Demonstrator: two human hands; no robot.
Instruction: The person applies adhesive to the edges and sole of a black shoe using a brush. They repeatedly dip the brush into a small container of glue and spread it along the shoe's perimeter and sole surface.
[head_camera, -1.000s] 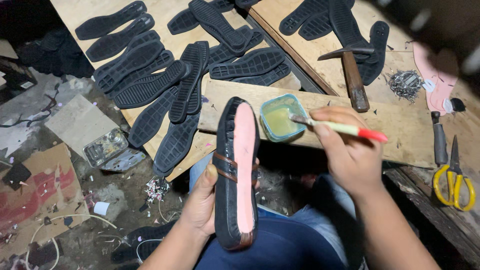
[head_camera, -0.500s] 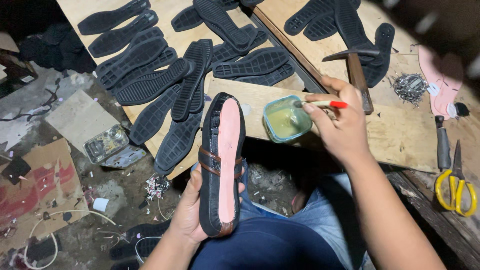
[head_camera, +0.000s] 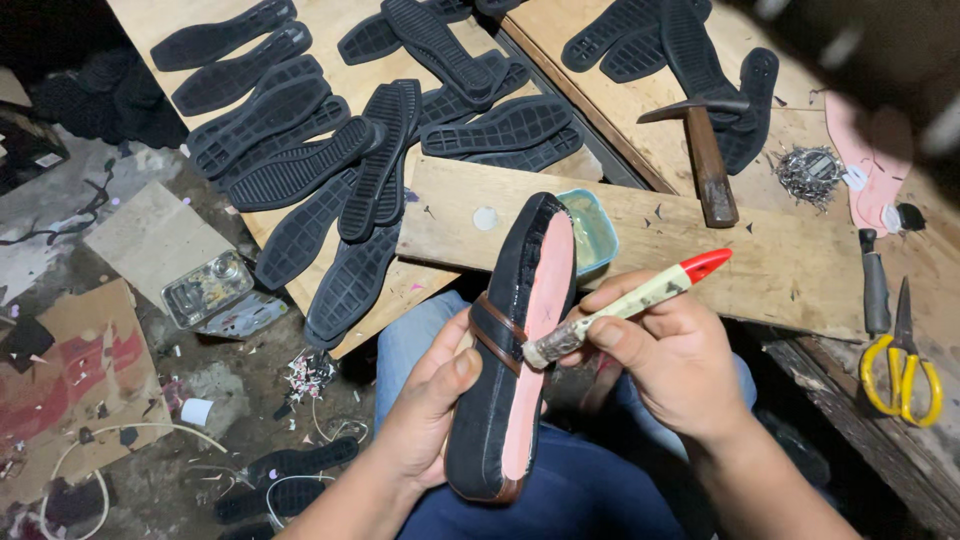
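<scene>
Head | left hand (head_camera: 430, 405) fingers clasp shoe (head_camera: 515, 350) edge | right hand (head_camera: 675, 355) fingers pinch brush (head_camera: 625, 305)

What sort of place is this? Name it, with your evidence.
Most likely a small shoemaking workshop. Black rubber soles lie in rows on a board, a hammer and scissors rest on the bench, and the left hand holds an unsoled shoe while the right hand brushes it.
</scene>
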